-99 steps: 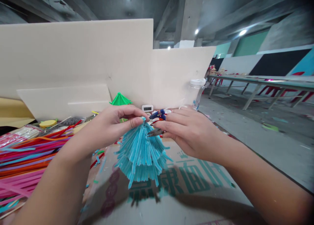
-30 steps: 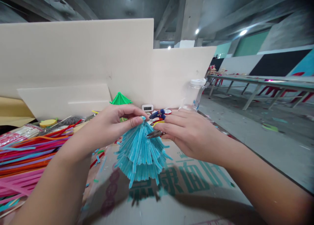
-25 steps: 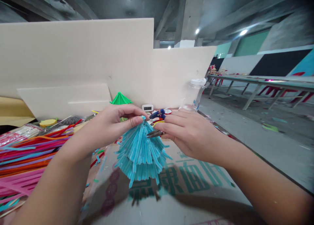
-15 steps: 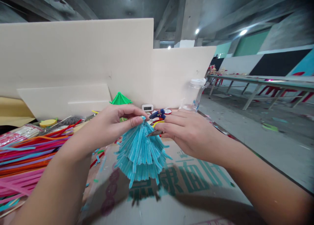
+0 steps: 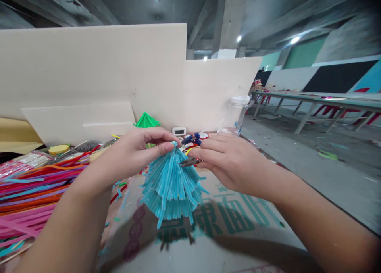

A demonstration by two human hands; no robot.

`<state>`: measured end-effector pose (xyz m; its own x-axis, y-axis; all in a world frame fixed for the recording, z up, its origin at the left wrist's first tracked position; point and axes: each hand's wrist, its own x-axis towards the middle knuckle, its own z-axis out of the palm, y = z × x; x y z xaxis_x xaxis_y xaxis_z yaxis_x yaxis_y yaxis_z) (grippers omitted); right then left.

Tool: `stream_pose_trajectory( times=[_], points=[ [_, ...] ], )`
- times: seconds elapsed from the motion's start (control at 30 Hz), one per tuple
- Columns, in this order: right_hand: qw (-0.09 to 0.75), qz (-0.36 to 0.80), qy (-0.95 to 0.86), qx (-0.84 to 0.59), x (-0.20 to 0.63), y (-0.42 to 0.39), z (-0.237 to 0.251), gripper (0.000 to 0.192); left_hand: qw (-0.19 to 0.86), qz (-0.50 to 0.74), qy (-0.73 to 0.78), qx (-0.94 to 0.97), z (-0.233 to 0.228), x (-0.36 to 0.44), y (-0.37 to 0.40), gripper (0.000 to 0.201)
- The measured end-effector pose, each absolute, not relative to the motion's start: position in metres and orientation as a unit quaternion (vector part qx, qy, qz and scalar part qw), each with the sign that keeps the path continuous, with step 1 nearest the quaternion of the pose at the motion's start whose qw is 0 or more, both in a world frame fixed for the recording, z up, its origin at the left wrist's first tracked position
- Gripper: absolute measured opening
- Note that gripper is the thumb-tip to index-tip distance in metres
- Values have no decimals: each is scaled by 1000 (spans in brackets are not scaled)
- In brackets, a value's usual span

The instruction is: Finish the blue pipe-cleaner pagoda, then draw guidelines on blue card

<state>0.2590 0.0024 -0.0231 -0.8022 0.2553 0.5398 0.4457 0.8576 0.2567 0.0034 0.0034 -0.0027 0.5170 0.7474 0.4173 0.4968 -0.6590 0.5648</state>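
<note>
My left hand (image 5: 145,146) pinches the tip of a light blue tiered cone made of pipe cleaners (image 5: 175,185), holding it upright above the board. Its fuzzy strips fan downward in layers, and the lower ends stick out. My right hand (image 5: 229,158) is closed around a pointed metal tool with two jaws (image 5: 188,162); its handles are hidden in the fingers. The tool's tips are at the upper right side of the cone, against or just in front of the strips. A green pipe-cleaner cone (image 5: 146,120) stands behind my left hand.
Bundles of coloured pipe cleaners (image 5: 38,193) lie at the left. At the back are a small white timer (image 5: 179,131), a blue tool (image 5: 190,139) and a clear plastic jar (image 5: 236,114). Cream panels (image 5: 95,66) rise behind. Printed board (image 5: 238,233) covers the table.
The metal tool in my right hand has turned slightly, and its two jaws now show more apart. My left hand and the blue cone have hardly moved.
</note>
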Motion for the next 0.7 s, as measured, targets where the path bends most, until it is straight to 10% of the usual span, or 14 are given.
stream_pose_trajectory(
  times=[0.7],
  points=[
    [254,-222,-924,-177,258,1,-23,23,183,328,367,851,-2,3,2,19]
  ],
)
